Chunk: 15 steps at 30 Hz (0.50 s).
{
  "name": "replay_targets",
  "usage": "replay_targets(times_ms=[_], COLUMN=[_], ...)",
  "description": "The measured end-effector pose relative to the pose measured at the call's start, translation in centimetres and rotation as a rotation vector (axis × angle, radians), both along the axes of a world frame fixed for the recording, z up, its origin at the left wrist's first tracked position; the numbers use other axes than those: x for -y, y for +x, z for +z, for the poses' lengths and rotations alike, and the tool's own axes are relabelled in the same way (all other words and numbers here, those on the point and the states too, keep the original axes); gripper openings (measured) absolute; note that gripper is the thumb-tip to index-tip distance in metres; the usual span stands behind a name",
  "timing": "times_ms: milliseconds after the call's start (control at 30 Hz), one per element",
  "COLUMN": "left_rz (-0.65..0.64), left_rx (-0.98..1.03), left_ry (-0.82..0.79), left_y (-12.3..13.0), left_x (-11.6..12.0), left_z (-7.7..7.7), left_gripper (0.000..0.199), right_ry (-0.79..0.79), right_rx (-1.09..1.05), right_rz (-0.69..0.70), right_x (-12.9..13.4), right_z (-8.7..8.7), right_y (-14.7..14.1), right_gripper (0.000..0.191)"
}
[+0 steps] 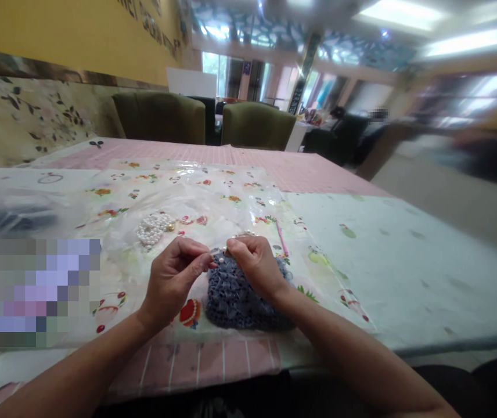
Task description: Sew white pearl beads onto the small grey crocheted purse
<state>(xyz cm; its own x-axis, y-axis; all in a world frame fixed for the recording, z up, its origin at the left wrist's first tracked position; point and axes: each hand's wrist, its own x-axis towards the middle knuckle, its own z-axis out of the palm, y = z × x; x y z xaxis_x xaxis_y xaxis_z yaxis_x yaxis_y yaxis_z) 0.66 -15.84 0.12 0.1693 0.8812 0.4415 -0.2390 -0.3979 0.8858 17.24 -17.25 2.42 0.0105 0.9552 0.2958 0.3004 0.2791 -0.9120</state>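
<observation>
A dark blue-grey crocheted piece (pixel 242 299) with a ruffled texture lies on the table in front of me, small pearl beads along its top edge. My left hand (pixel 179 276) is at its upper left corner, thumb and index finger pinched together at the edge; what is between them is too small to make out. Over the top of the piece, my right hand (pixel 255 261) has its fingers curled closed, and what they pinch is hidden. A heap of white pearl beads (pixel 155 229) with a gold-coloured bit rests on clear plastic beyond my left hand.
A pink crochet hook (pixel 282 238) lies right of the piece. Black scissors (pixel 96 144) are at the far left. A plastic bag with dark contents (pixel 17 217) sits at the left. Green chairs (pixel 257 125) stand behind the table; a person (pixel 374 130) is in the blurred background.
</observation>
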Motion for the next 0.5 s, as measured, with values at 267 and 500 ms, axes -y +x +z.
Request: replay_targets(times_ms=[267,500], left_rz=[0.009,-0.007], left_rx=[-0.021,0.011], left_ry=[0.002,-0.015], left_y=[0.13,0.14], left_x=[-0.15,-0.19], left_z=[0.01,-0.07], left_gripper=[0.010,0.009], right_ry=[0.010,0.016], right_rx=[0.028,0.031], right_rz=[-0.021,-0.019], right_x=[0.02,-0.21], right_z=[-0.01,-0.12], right_y=[0.16,0.17], right_gripper=[0.040,0.041])
